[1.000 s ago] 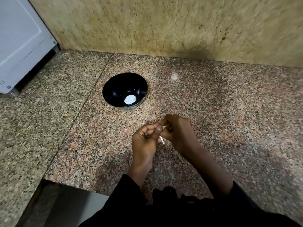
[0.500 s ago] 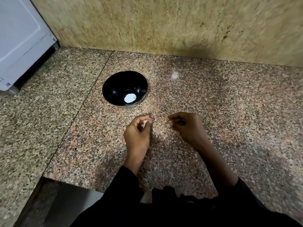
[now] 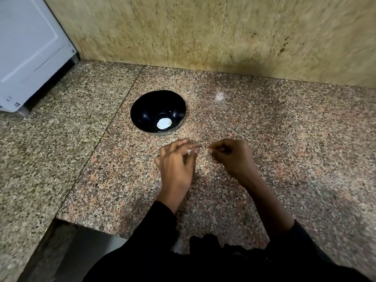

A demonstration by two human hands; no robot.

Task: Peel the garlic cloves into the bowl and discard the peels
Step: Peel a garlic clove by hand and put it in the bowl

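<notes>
Left hand pinches a pale garlic clove; right hand curled, contents unclear. Glossy black bowl on speckled granite worktop.

white appliance: cut off by left edge | whatever the left hand pinches: too small to tell

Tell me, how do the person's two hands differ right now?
The left hand shows its back, fingers reaching forward, with something small and pale pinched at its fingertips; the right hand is curled tighter, its thumb and forefinger pinched, though what they hold is too small to tell. The left hand sits nearer the black bowl than the right hand. Both hover over the granite counter.
</notes>
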